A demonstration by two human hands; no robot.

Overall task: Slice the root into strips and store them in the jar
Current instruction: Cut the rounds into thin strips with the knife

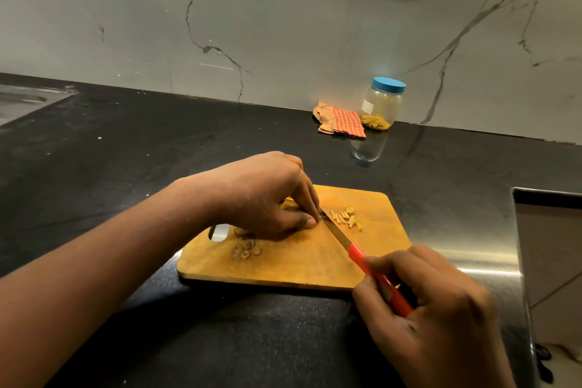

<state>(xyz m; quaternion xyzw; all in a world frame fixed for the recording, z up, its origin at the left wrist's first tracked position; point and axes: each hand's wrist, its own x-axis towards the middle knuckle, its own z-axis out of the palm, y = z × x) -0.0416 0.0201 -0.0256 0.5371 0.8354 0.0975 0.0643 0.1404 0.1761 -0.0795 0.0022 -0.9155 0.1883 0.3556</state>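
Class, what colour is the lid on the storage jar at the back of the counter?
Blue; the lid shows clearly in the head view, screwed on the jar.

No legible text, white label (367, 105) on jar (383, 110) unreadable

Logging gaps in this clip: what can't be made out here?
1. Root, head view: mostly under the left hand; only a yellow edge shows.
2. Knife tip, head view: behind that hand.
3. Jar label, head view: too small to read.
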